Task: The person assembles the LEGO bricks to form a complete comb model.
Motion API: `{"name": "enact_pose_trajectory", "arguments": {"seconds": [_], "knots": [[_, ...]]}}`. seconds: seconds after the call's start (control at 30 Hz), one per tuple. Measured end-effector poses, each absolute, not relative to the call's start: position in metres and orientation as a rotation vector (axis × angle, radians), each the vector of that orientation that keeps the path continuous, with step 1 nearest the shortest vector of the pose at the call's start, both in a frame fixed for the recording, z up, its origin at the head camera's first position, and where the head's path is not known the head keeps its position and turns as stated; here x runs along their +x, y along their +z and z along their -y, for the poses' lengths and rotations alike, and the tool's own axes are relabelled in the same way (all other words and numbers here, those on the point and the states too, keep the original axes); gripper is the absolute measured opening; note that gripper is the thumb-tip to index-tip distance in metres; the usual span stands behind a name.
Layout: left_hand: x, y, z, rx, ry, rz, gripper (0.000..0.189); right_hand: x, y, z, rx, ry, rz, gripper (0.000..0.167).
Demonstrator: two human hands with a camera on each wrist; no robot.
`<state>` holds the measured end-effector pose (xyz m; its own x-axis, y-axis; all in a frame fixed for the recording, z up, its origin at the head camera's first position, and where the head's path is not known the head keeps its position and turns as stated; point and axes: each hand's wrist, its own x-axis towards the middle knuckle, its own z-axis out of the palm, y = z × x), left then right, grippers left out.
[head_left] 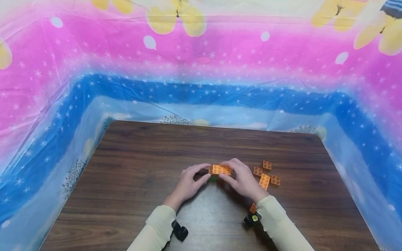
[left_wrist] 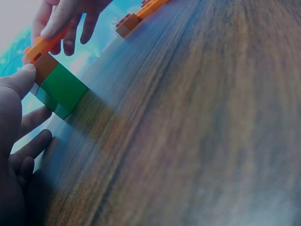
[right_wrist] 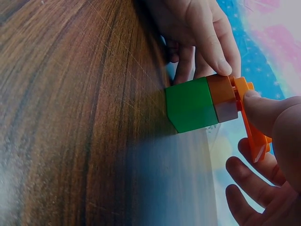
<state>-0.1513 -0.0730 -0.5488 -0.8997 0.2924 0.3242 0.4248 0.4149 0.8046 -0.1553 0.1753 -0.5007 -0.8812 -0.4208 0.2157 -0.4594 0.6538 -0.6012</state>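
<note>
A green block point(right_wrist: 192, 104) stands on the table with a small brown-orange brick point(right_wrist: 222, 96) on top of it. My left hand point(head_left: 189, 181) pinches this brown-orange brick between thumb and index finger, its other fingers low beside the green block. Above it, my right hand point(head_left: 243, 177) grips a longer bright orange brick point(head_left: 221, 169) with studs on top. In the right wrist view the orange brick sits slightly tilted, one end over the studs of the brown-orange brick and a narrow gap showing between them. Its other end juts out toward the right palm.
Right of my right hand lie small brown-orange bricks point(head_left: 267, 165) around another long orange brick point(head_left: 264, 181). One more orange piece point(head_left: 252, 208) shows partly behind my right wrist. Patterned cloth point(head_left: 201, 94) hangs along the far and side edges of the wooden table point(head_left: 141, 146).
</note>
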Motion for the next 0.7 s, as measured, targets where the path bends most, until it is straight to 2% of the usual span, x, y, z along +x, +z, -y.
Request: {"name": "enact_pose_trajectory", "arguments": {"seconds": [0.7], "knots": [[-0.1513, -0.5471, 0.0731, -0.627, -1.512, 2.549, 0.035, -0.1563, -0.4994, -0.1716, 0.800, 1.066, 2.770, 0.034]]}}
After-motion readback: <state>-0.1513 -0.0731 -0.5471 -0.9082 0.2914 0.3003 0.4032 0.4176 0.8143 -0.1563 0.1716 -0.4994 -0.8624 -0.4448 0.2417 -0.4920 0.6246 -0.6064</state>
